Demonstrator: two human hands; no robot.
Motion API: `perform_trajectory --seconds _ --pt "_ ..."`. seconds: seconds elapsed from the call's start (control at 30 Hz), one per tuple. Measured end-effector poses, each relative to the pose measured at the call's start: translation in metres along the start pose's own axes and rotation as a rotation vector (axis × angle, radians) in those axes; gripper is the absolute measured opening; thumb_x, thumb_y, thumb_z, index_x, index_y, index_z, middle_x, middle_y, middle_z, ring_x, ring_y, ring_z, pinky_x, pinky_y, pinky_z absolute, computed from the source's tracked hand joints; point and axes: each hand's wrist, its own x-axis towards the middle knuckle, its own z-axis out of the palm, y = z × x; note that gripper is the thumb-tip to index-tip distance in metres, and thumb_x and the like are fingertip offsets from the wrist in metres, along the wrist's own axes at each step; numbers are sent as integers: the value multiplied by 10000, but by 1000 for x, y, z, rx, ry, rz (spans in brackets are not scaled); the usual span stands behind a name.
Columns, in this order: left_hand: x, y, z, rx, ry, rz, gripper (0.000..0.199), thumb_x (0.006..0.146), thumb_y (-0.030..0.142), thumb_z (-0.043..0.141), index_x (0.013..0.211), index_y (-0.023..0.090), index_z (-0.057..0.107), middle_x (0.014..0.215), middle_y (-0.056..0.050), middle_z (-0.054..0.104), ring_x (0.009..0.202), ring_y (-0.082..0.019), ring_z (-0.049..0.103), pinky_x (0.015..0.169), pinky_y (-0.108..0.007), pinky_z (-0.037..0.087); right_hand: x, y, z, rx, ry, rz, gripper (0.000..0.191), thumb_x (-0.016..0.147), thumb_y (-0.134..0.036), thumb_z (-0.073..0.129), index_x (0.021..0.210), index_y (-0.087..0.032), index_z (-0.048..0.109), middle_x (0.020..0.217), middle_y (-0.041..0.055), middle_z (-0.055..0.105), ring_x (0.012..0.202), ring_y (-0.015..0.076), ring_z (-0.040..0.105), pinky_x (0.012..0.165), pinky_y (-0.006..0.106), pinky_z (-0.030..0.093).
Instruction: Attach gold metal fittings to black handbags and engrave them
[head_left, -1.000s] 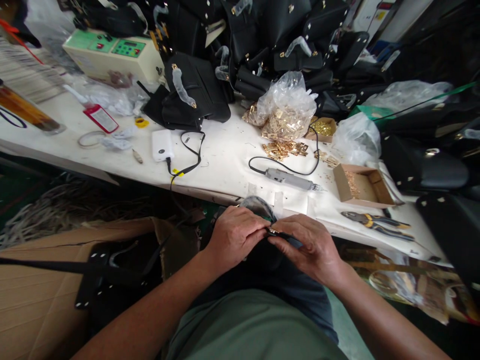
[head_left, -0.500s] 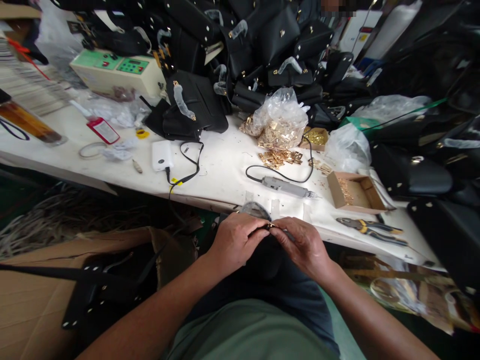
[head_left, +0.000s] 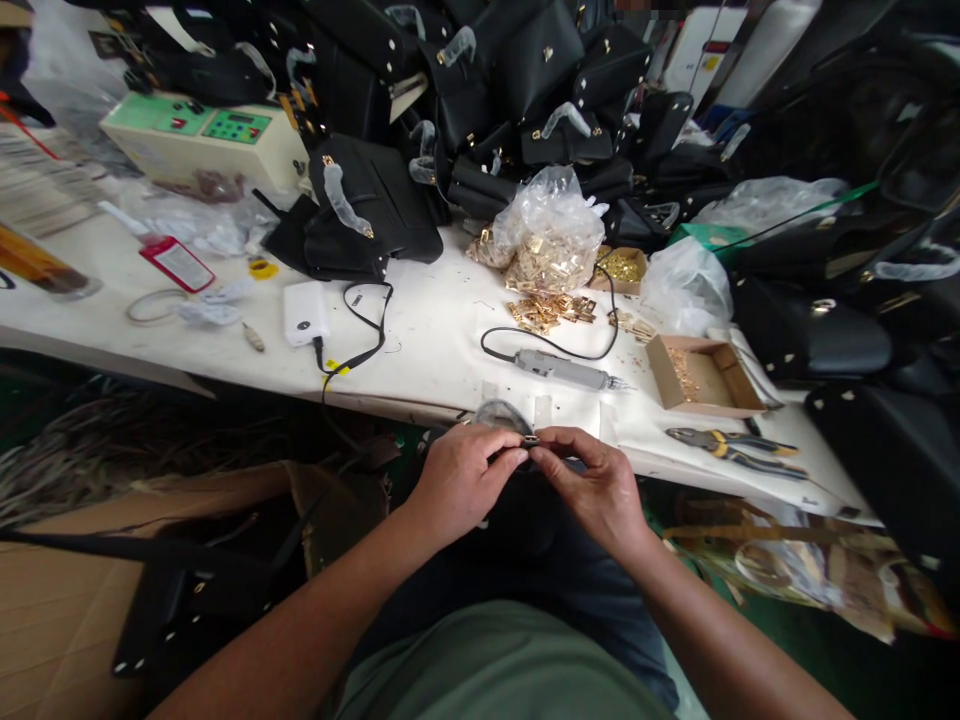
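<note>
My left hand [head_left: 466, 478] and my right hand [head_left: 600, 485] meet over my lap, just below the table's front edge. Their thumbs and fingertips pinch a small gold-coloured metal fitting [head_left: 530, 440] from both sides. Behind the fingers arches a plastic-wrapped handle [head_left: 501, 408], apparently of a black bag [head_left: 517, 510] lying dark in my lap. Fingers and shadow hide how the fitting sits on the bag.
On the white table [head_left: 427, 330] lie a grey electric screwdriver [head_left: 562, 368], pliers [head_left: 731, 452], a small cardboard box [head_left: 705, 375] and loose gold fittings [head_left: 551, 310]. Black bags [head_left: 536, 60] are piled behind. A large carton [head_left: 67, 600] stands at my left.
The view has shifted slightly, so the table things sit a little further left. Both hands keep their pinch, and the fitting is turned a little between the fingertips.
</note>
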Motion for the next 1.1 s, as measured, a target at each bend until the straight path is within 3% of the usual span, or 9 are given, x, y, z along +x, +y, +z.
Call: perform_trajectory --seconds 0.27,0.53,0.8,1.1 --pt "1 5 -6 -75 -51 -46 138 836 170 788 957 225 749 962 9 788 905 -192 724 840 -296 523 1 -2 0 12 -27 54 169 892 -362 741 963 -212 768 863 20 777 765 172 711 727 270 566" --pt "3 1 -3 -105 -79 -74 202 916 217 712 1106 258 767 1046 8 804 954 -192 743 885 -296 524 1 -3 1 36 -5 49 133 900 -348 734 944 -232 784 867 7 778 773 167 706 738 265 556" --pt "6 -3 1 -72 -85 -49 191 981 278 632 1098 227 774 1092 -23 797 1011 -214 733 926 -309 506 1 -1 2 48 8 78 161 896 -370 741 944 -221 780 844 8 764 756 167 686 721 265 531" --pt "11 -1 -3 -114 -143 -129 199 999 275 575 1038 235 766 1015 -14 781 953 -189 704 872 -287 483 5 -1 3 148 -68 157 214 936 -411 691 953 -211 765 830 4 740 771 167 663 736 266 506"
